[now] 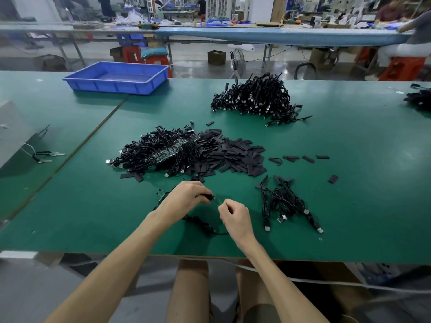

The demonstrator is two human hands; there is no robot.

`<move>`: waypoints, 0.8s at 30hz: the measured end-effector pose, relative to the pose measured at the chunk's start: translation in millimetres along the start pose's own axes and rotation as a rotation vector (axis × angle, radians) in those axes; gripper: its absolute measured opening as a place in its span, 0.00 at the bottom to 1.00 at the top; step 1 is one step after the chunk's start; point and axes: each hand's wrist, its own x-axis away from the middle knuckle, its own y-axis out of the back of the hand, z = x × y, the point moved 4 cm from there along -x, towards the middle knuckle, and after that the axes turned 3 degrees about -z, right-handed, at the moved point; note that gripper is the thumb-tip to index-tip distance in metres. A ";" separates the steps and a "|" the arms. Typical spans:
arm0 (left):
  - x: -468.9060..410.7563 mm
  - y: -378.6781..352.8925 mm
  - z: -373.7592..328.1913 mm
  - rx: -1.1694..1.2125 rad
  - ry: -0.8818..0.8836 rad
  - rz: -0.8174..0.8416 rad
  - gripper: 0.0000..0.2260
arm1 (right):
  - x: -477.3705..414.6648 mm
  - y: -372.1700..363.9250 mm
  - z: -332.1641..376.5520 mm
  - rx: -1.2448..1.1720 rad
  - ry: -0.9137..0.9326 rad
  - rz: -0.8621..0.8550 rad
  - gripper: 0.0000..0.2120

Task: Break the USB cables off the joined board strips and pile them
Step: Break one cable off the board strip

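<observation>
usb cable (pixel 204 226), thin and black, has its board end lifted between your two hands over the near middle of the counter (pixel 349 183), with its slack looping on the mat under your wrists. your left hand (pixel 186 197) pinches the black moulded end of the lead, fingers curled over it. your right hand (pixel 235 217) pinches the small green board strip (pixel 218 201) it joins to. the joint sits between your fingertips with its long axis running from upper left to lower right, so neither hand is nearer, and the snap looks like a bend across that line. the small heap of freed black cables (pixel 286 206) lies just to your right, nearer the right hand, and seems the place to drop this one. ahead sit the tangled stock of joined strips (pixel 161 150), a spread of flat black sleeves (pixel 233 157) touching it, and a bigger cable pile (pixel 256 99) farther back. the counter is a green mat. a blue plastic tray (pixel 116 78) stands far left, with benches and seated workers beyond.
</observation>
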 end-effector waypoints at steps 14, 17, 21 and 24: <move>5.7 7.0 -25.7 -0.234 -0.285 0.079 0.10 | -1.8 -0.5 -5.4 0.030 -0.004 0.029 0.20; 7.8 8.0 -22.8 -0.231 -0.256 0.118 0.12 | -2.9 -2.0 -5.8 0.072 0.021 0.031 0.21; 10.1 3.8 -21.9 -0.269 -0.277 0.177 0.11 | -3.3 -4.1 -6.6 0.108 0.049 0.045 0.21; 12.2 1.5 -22.1 -0.292 -0.304 0.187 0.10 | -3.0 -3.7 -7.2 0.105 0.048 0.040 0.22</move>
